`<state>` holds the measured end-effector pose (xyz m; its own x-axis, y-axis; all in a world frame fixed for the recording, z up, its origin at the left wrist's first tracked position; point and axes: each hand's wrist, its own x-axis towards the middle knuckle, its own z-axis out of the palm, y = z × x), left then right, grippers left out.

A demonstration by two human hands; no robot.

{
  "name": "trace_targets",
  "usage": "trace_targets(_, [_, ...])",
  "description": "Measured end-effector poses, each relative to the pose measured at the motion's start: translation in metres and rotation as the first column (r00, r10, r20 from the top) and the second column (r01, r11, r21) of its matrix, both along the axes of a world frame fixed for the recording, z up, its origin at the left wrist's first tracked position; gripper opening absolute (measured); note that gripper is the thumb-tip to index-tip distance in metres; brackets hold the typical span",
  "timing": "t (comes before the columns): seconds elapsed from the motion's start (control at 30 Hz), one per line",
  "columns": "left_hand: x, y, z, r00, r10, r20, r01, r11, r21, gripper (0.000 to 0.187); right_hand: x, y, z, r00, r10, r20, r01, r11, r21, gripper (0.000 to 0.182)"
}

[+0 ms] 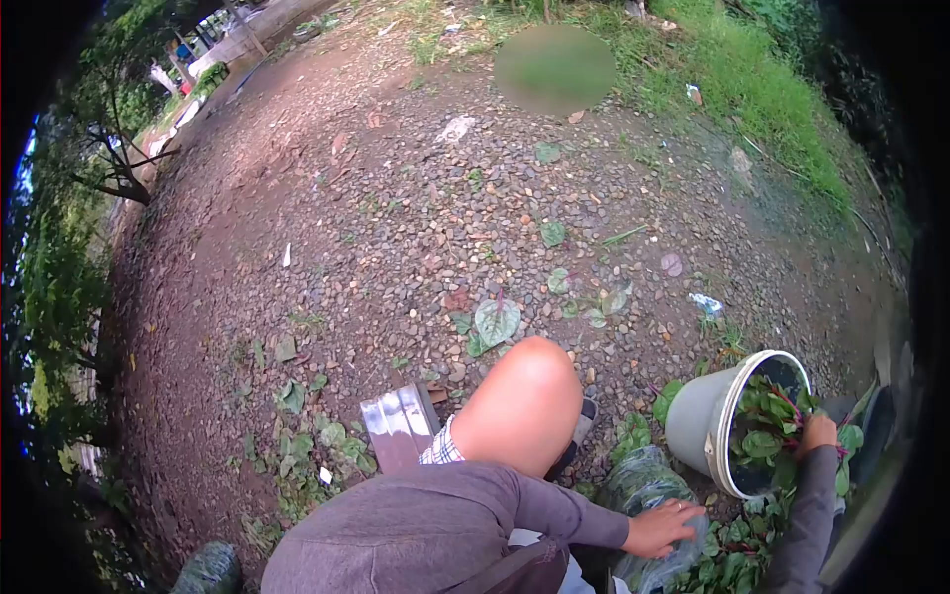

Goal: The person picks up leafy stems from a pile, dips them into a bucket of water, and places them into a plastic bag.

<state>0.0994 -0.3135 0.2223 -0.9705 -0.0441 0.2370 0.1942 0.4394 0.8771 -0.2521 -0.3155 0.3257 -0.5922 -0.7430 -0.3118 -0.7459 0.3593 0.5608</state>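
Hands: apart. Our R hand (817,434) appears closed on red-stemmed greens (760,443) at the bucket mouth, fingertips partly hidden; our L hand (661,531), fingers spread, rests on the filled plastic bag (643,477).
Stems: we should grip low, w/ light pressure, to avoid bruising leaves; free any tangled stems slowly.
Bag: keep L palm flat, press min., so contents don't crush.
Bucket (691,426): tilted, lower right of frame, mouth facing right; watch for roll.
Greens pos.: in bucket and at R hand, above and right of L hand; loose leaves (734,562) lie beside bag, btwn both forearms.
Gravel (396,247): scattered leaves, centre & lower left.
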Motion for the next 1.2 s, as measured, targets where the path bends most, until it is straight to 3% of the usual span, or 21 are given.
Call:
trace_targets(0.1, [0.003, 0.002, 0.004, 0.986, 0.078, 0.148, -0.087, 0.995, 0.057, 0.066, 0.042, 0.012, 0.066, 0.992, -0.111, 0.056, 0.115, 0.990, -0.078, 0.047])
trace_targets(0.2, [0.002, -0.001, 0.005, 0.958, 0.121, 0.260, -0.141, 0.988, 0.057, 0.078, 0.059, 0.040, 0.095, 0.985, -0.170, 0.012, 0.170, 0.975, -0.145, 0.040])
trace_targets(0.3, [-0.001, -0.004, -0.002, 0.908, 0.078, 0.411, -0.115, 0.991, 0.068, 0.082, 0.069, 0.072, 0.110, 0.972, -0.227, 0.057, 0.234, 0.927, -0.293, 0.045])
trace_targets(0.4, [-0.004, 0.001, -0.026, 0.922, 0.163, 0.350, -0.199, 0.978, 0.069, 0.073, 0.072, 0.098, 0.107, 0.975, -0.223, 0.010, 0.208, 0.889, -0.409, 0.043])
trace_targets(0.43, [-0.005, -0.003, -0.020, 0.909, 0.117, 0.399, -0.170, 0.981, 0.098, 0.068, 0.073, 0.103, 0.102, 0.974, -0.228, 0.001, 0.207, 0.882, -0.424, 0.042])
trace_targets(0.5, [-0.011, -0.009, -0.009, 0.871, 0.029, 0.490, -0.121, 0.980, 0.157, 0.058, 0.085, 0.109, 0.087, 0.963, -0.266, -0.032, 0.229, 0.878, -0.420, 0.040])
trace_targets(0.53, [-0.014, -0.004, -0.023, 0.902, 0.108, 0.418, -0.176, 0.976, 0.126, 0.046, 0.085, 0.116, 0.070, 0.974, -0.220, -0.045, 0.187, 0.906, -0.381, 0.040])
trace_targets(0.63, [-0.032, 0.001, -0.050, 0.895, 0.122, 0.428, -0.220, 0.958, 0.185, 0.042, 0.091, 0.133, 0.028, 0.980, -0.199, 0.027, 0.198, 0.934, -0.297, 0.034])
trace_targets(0.67, [-0.036, 0.002, -0.050, 0.867, 0.112, 0.485, -0.279, 0.917, 0.287, 0.037, 0.094, 0.141, 0.018, 0.972, -0.222, 0.072, 0.233, 0.903, -0.362, 0.033])
trace_targets(0.7, [-0.042, 0.002, -0.048, 0.805, -0.053, 0.591, -0.330, 0.789, 0.519, 0.038, 0.098, 0.150, 0.010, 0.963, -0.244, 0.115, 0.269, 0.865, -0.424, 0.032])
trace_targets(0.77, [-0.054, -0.001, -0.043, 0.799, -0.001, 0.601, -0.315, 0.851, 0.421, 0.039, 0.107, 0.173, 0.006, 0.912, -0.313, 0.266, 0.411, 0.714, -0.566, 0.042])
trace_targets(0.83, [-0.067, -0.005, -0.035, 0.879, 0.087, 0.470, -0.216, 0.949, 0.228, 0.042, 0.112, 0.197, -0.003, 0.847, -0.334, 0.413, 0.530, 0.474, -0.703, 0.050])
trace_targets(0.87, [-0.070, -0.007, -0.019, 0.889, 0.172, 0.425, -0.157, 0.985, -0.071, 0.047, 0.108, 0.215, -0.015, 0.839, -0.271, 0.472, 0.543, 0.368, -0.754, 0.055])
trace_targets(0.97, [-0.094, -0.001, 0.002, 0.881, 0.165, 0.443, 0.044, 0.904, -0.425, 0.053, 0.134, 0.248, -0.014, 0.695, -0.069, 0.716, 0.718, 0.016, -0.696, 0.051])
trace_targets(1.0, [-0.104, 0.002, 0.006, 0.858, 0.137, 0.496, 0.130, 0.876, -0.465, 0.061, 0.142, 0.260, -0.021, 0.607, 0.040, 0.794, 0.791, -0.126, -0.598, 0.048])
trace_targets(1.1, [-0.138, 0.009, -0.017, 0.822, -0.002, 0.570, 0.247, 0.902, -0.353, 0.057, 0.168, 0.287, -0.042, 0.439, 0.413, 0.798, 0.897, -0.259, -0.359, 0.042])
trace_targets(1.13, [-0.143, 0.011, -0.016, 0.818, 0.005, 0.575, 0.175, 0.950, -0.257, 0.042, 0.171, 0.299, -0.053, 0.379, 0.378, 0.844, 0.925, -0.186, -0.332, 0.040])
trace_targets(1.17, [-0.150, 0.017, -0.029, 0.802, -0.092, 0.590, 0.088, 0.995, 0.036, 0.036, 0.173, 0.309, -0.068, 0.319, 0.339, 0.885, 0.948, -0.111, -0.299, 0.037])
trace_targets(1.2, [-0.161, 0.025, -0.058, 0.796, -0.190, 0.575, -0.009, 0.946, 0.324, 0.031, 0.180, 0.310, -0.079, 0.272, 0.358, 0.893, 0.962, -0.118, -0.246, 0.033])
